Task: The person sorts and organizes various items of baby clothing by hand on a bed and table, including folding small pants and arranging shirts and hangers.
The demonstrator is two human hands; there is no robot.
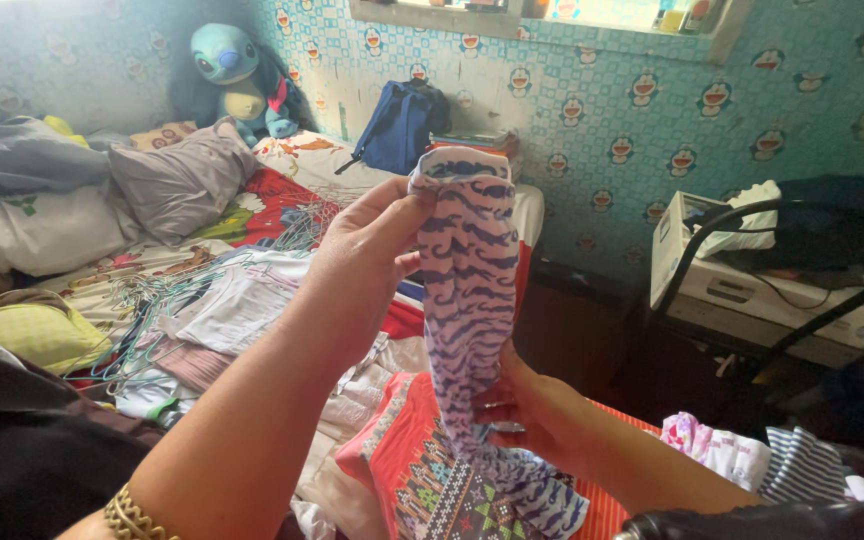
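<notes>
So the left hand [372, 262] is up in front of the camera, fingers closed in a pinch on the top hem of a striped cloth [472, 300], some purple-and-white zebra-ish garment. The right hand [524, 410] sits lower down, fingers curled around the cloth at about its middle, so both hands are gripping it and it hangs stretched between them. The bottom end trails down onto a red patterned cloth [422, 470] lying on the pile below.

Handling-wise, I'd guess this thing is super light and floppy, thin stretchy knit by the look of it. It sags and twists wherever it isn't held, so no stiffness at all. Not fragile, not slippery either; fabric like that grips skin fine. Best hold looks like exactly where the left hand has it, on the folded hem at the top, since that edge is thicker and won't slide out. A 2nd hold mid-length keeps it from twisting.

Around it: a bed [292, 200] covered in clothes, a bunch of wire hangers [152, 310], a blue plush toy [237, 80] in the corner, a blue backpack [402, 125] against the wall, and a white printer [752, 290] off to the right.
</notes>
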